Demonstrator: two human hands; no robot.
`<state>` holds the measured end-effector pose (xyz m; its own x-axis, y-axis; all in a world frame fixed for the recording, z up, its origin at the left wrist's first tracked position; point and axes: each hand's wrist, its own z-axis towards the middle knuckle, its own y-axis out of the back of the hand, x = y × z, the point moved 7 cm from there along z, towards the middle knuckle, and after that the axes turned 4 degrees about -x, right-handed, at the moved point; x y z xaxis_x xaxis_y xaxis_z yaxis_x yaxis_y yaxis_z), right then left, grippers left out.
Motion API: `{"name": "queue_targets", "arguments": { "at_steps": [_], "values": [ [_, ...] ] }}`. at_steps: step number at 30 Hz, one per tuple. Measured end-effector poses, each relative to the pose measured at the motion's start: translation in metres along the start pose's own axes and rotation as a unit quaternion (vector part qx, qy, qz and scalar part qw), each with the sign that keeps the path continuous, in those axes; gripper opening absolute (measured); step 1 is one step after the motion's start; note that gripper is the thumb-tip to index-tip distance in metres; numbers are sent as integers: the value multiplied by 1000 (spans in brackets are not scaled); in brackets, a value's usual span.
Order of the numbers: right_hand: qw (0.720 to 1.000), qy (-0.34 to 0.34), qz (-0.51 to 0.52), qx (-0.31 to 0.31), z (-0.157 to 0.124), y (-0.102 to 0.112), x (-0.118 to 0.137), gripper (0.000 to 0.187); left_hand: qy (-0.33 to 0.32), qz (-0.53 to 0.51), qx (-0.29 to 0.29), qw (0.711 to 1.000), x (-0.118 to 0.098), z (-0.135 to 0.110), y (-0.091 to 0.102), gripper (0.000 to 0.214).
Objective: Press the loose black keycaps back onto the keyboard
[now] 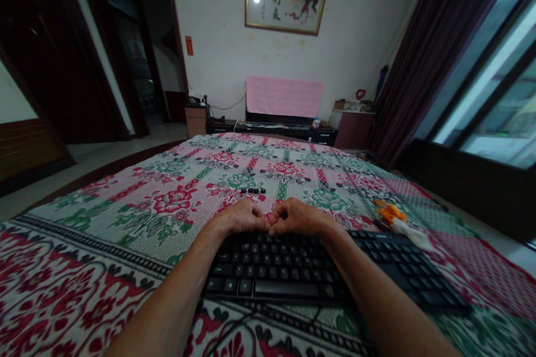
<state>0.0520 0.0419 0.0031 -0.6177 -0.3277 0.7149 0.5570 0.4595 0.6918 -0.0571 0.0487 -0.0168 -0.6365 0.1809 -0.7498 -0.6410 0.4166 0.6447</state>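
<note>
A black keyboard point(287, 288) lies on the patterned cloth right in front of me, and my forearms cross over it. At its far edge, above the top row of keys, my left hand point(242, 216) and my right hand point(299, 216) meet with their fingertips nearly touching. Both hands are closed, fingers curled and thumbs pressed in. Anything pinched between the fingertips is too small or too hidden to make out. Just beyond the hands, several small black keycaps point(253, 191) sit in a short row on the cloth.
A crumpled orange item point(390, 212) and a white cloth or tissue point(414, 234) lie behind the keyboard's right end. A cable point(234, 326) runs along the near side. The floral cloth point(176, 201) covers the large surface. A low cabinet point(324, 136) stands against the far wall.
</note>
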Motion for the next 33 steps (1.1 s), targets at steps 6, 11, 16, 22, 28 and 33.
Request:
{"name": "queue_targets", "arguments": {
  "at_steps": [6, 11, 16, 22, 28, 33],
  "values": [
    [999, 42, -6, 32, -5, 1, 7, 25, 19, 4, -4, 1000, 8, 5, -1, 32],
    [999, 32, -14, 23, -4, 5, 2, 22, 6, -3, -4, 1000, 6, 4, 0, 31],
    [998, 42, -30, 27, -4, 3, 3, 31, -13, 0, -9, 1000, 2, 3, 0, 28],
    [999, 39, -17, 25, -4, 0, 4, 37, -17, -25, -4, 1000, -5, -1, 1, 23],
    [999, 31, 0, 25, -1, -2, 0, 34, 4, -19, 1, 1000, -6, -4, 1, 26],
    [999, 42, -2, 17, -4, 1, 6, 28, 35, -16, -17, 999, 4, 3, 1, 26]
  ]
}}
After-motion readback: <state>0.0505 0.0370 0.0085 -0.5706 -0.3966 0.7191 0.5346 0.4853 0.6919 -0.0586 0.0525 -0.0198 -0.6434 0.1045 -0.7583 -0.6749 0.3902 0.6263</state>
